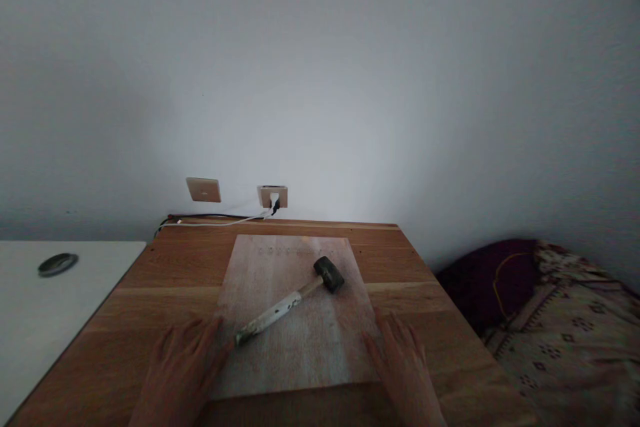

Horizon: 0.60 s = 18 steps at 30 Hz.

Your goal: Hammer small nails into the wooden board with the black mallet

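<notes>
Observed: both hands lie flat and open, fingers spread, gripping nothing. The left hand (183,363) rests at the left edge of the board (305,353), its fingertips just beside the handle end of the mallet (293,301) but apparently not touching it. The right hand (403,360) rests on the board's right edge.

The mallet lies diagonally across the board, head towards the wall. The board sits square on the table (145,280). A faint row of marks near its far edge is too small to identify.

Judgement: the board is placed and steadied, the mallet is not yet taken up, and no blow appears to be under way.

Elsewhere: a socket (273,196) with a cable, a disc (58,264) on the white counter (30,327), and bedding (565,327).
</notes>
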Tool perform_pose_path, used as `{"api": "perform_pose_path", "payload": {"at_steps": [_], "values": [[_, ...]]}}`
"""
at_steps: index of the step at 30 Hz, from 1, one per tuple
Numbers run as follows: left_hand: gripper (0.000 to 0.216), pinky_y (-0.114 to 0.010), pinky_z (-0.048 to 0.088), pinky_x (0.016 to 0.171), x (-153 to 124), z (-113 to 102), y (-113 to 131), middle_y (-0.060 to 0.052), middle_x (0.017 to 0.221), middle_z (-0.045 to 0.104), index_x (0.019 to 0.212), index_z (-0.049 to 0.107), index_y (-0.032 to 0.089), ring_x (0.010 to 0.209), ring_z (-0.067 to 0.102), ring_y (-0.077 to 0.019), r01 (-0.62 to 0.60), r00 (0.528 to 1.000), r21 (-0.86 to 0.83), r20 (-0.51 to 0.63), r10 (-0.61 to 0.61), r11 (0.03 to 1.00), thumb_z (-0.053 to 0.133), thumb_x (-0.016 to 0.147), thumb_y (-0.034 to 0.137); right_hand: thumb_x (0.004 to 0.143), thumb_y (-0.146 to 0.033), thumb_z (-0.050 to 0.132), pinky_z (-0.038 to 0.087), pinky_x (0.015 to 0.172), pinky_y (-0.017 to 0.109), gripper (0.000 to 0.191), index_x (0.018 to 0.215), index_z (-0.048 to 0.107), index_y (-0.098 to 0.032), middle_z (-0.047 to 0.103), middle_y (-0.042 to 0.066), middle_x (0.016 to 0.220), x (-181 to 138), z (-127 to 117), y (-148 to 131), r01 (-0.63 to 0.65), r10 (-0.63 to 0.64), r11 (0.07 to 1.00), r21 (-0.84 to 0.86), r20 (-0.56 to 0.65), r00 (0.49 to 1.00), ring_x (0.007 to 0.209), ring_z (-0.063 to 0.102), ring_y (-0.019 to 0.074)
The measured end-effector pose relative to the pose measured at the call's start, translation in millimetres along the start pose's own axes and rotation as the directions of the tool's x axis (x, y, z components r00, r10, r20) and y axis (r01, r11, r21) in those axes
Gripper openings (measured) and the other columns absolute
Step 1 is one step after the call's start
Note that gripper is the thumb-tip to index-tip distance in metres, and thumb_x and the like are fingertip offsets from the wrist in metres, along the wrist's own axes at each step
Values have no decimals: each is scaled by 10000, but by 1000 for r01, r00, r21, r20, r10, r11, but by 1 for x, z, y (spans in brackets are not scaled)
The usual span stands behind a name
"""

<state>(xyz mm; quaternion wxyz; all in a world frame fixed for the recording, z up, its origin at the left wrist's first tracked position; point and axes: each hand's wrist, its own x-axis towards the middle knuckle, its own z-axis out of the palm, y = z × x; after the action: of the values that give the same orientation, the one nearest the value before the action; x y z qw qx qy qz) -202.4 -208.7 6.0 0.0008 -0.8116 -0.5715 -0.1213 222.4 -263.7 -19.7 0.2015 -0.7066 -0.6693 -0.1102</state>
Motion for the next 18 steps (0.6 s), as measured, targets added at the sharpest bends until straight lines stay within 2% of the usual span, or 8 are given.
{"api": "perform_pose_path", "payload": {"at_steps": [4,7,12,15,18], "values": [[367,-512,412,1086,2,15,5,-52,1234,741,1232,691,296,1208,616,-301,-163,967,15,-196,163,987,528,973,500,1053,-559,361,503,976,545,487,1285,604,-207,709,165,1239,32,-9,-18,-54,52,993,101,19,998,1165,647,357],[301,-433,455,1036,11,25,11,-42,1110,761,1174,697,286,1119,650,-263,-253,923,9,-298,244,967,535,996,467,1041,-539,425,516,997,498,464,1338,561,-209,686,163,1287,67,-4,-40,-72,54,965,251,79,995,1199,637,329],[214,-337,516,903,21,23,17,-18,987,750,1108,677,273,1031,668,-227,-361,888,-92,-337,312,928,541,1014,407,1008,-460,488,481,1064,508,483,1384,534,-160,668,176,1330,105,21,-62,-149,91,921,359,173,981,1265,607,342],[153,-329,525,879,23,21,27,-4,944,742,1078,669,272,978,674,-219,-415,870,-132,-345,351,900,595,987,370,988,-437,489,473,1080,497,482,1382,531,-163,663,170,1347,106,27,-55,-179,119,896,407,169,978,1272,610,330],[144,-341,526,882,27,22,41,2,924,740,1067,664,271,960,675,-222,-439,866,-157,-336,370,885,673,931,318,964,-454,502,487,1065,495,479,1350,544,-174,679,160,1322,100,25,-37,-231,174,872,432,167,970,1250,631,324]]}}
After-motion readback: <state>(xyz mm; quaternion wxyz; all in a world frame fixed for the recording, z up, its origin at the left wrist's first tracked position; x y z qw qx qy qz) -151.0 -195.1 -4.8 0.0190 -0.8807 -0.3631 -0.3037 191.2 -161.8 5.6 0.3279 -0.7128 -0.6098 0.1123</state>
